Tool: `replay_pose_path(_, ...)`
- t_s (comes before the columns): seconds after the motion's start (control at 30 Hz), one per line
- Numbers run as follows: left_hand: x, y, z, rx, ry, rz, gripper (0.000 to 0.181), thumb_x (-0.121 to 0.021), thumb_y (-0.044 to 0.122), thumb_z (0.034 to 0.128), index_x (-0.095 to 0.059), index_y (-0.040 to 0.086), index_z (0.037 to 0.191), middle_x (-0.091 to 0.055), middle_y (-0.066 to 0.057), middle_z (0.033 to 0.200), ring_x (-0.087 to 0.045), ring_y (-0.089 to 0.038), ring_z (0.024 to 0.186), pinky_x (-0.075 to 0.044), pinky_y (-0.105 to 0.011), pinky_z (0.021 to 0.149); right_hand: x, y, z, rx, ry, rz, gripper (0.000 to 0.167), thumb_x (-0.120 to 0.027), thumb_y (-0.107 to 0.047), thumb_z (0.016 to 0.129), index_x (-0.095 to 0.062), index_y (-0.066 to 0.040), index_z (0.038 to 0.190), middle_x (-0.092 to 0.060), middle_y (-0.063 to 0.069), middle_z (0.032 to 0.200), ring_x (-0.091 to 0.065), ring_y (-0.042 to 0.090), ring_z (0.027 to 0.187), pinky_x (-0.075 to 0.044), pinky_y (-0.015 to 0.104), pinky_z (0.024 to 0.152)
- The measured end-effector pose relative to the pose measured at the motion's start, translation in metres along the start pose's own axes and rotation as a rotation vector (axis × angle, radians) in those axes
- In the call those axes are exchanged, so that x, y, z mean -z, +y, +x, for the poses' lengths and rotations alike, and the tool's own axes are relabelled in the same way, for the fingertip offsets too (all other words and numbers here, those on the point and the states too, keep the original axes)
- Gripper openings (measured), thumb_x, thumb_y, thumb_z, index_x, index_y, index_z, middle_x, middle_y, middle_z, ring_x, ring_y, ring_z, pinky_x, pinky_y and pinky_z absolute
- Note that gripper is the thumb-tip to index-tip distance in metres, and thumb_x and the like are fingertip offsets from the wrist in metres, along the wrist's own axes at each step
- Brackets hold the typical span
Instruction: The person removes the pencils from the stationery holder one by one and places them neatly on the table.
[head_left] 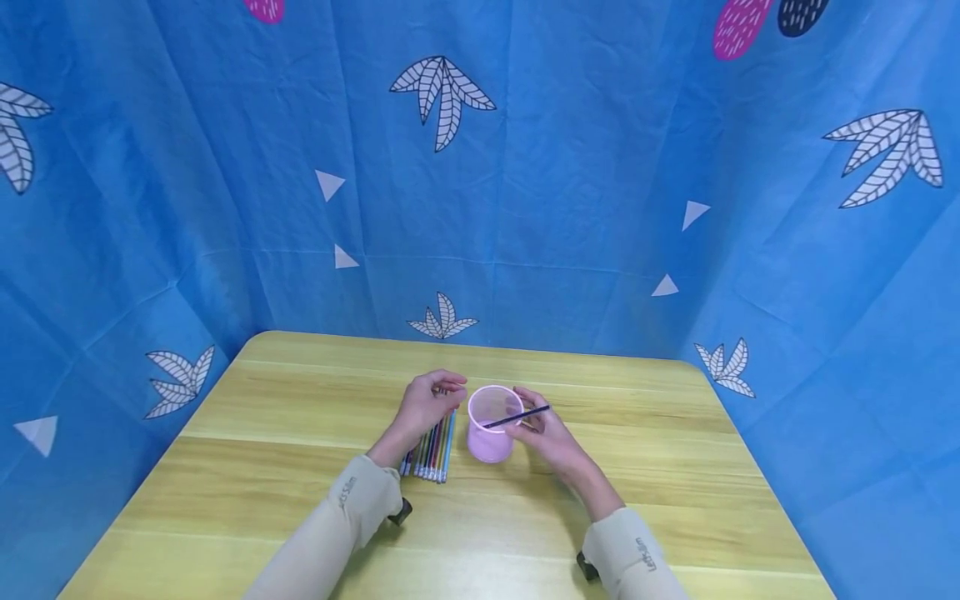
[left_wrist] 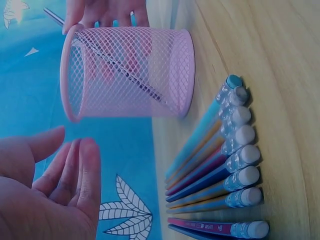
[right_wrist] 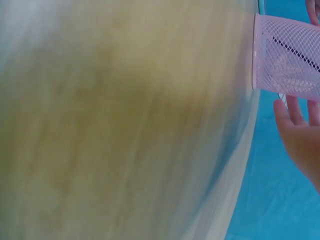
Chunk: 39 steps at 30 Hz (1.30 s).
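A pink mesh pencil holder [head_left: 491,450] stands upright near the middle of the table. One dark pencil [head_left: 517,417] leans inside it, its upper end sticking out over the rim on the right. My right hand [head_left: 553,440] holds the holder's right side, thumb toward the front and fingers behind, as the mesh in the left wrist view shows. To the left lies a row of pencils [left_wrist: 200,175] with white erasers, a light blue one [left_wrist: 200,130] nearest the holder. Above their far ends is my left hand [head_left: 423,404], fingers loosely bent, holding nothing in the left wrist view.
The wooden table [head_left: 300,400] has light yellow grain. A blue curtain [head_left: 585,167] with white leaf prints hangs behind it and along both sides. Dark wrist cameras sit under both sleeves, close to the tabletop.
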<state>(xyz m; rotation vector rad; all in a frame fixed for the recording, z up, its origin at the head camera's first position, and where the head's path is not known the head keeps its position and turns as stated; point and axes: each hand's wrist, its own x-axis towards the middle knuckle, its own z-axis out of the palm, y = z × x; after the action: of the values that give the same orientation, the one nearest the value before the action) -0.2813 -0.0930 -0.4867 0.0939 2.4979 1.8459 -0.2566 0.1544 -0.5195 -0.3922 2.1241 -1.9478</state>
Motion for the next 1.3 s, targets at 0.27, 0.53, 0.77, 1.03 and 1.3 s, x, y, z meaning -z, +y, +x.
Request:
replay_pose_path(0.27, -0.002, 0.001, 0.000, -0.003, -0.032, -0.023, 0.029, -0.072, 0.011, 0.0967, -0.070, 0.002, 0.124, -0.073, -0.013, 0.114, -0.073, -0.033, 0.097, -0.066, -0.035, 0.080, 0.002, 0.001, 0.003, -0.029, 0.085, 0.031, 0.062, -0.061, -0.013, 0.103, -0.035, -0.010, 0.159, -0.041, 0.021, 0.162, -0.041, 0.041, 0.148, -0.030, 0.059, 0.126)
replay_pose_path(0.53, -0.004, 0.002, -0.003, -0.006, -0.056, -0.066, 0.024, -0.071, 0.012, 0.0979, -0.071, 0.004, 0.121, -0.074, -0.013, 0.110, -0.072, -0.026, 0.088, -0.064, -0.052, 0.089, -0.002, 0.002, 0.007, 0.021, 0.139, 0.049, 0.048, -0.052, -0.008, 0.106, -0.040, -0.003, 0.152, -0.044, 0.022, 0.155, -0.046, 0.042, 0.144, -0.034, 0.055, 0.125)
replay_pose_path(0.77, -0.005, 0.003, -0.005, -0.004, -0.056, -0.059, 0.024, -0.069, 0.013, 0.0991, -0.071, 0.005, 0.121, -0.074, -0.013, 0.111, -0.073, -0.031, 0.091, -0.065, -0.049, 0.087, -0.010, 0.000, 0.009, 0.005, 0.265, 0.018, 0.052, -0.065, -0.010, 0.101, -0.044, 0.001, 0.148, -0.048, 0.025, 0.150, -0.054, 0.043, 0.136, -0.048, 0.050, 0.116)
replay_pose_path(1.03, -0.005, 0.004, -0.008, 0.019, -0.074, -0.058, 0.026, -0.070, 0.012, 0.0976, -0.071, 0.006, 0.123, -0.073, -0.013, 0.106, -0.072, -0.045, 0.096, -0.064, -0.052, 0.087, -0.013, -0.004, 0.009, 0.007, 0.317, 0.030, 0.044, -0.061, -0.006, 0.102, -0.048, 0.004, 0.143, -0.057, 0.027, 0.138, -0.060, 0.040, 0.127, -0.053, 0.043, 0.111)
replay_pose_path(1.3, -0.005, 0.005, -0.007, 0.013, -0.071, -0.038, 0.027, -0.071, 0.012, 0.0973, -0.071, 0.005, 0.123, -0.073, -0.013, 0.101, -0.072, -0.043, 0.093, -0.065, -0.050, 0.083, -0.015, -0.004, 0.006, -0.004, 0.357, 0.002, 0.046, -0.067, -0.008, 0.099, -0.050, 0.003, 0.140, -0.058, 0.023, 0.140, -0.065, 0.028, 0.119, -0.057, 0.036, 0.105)
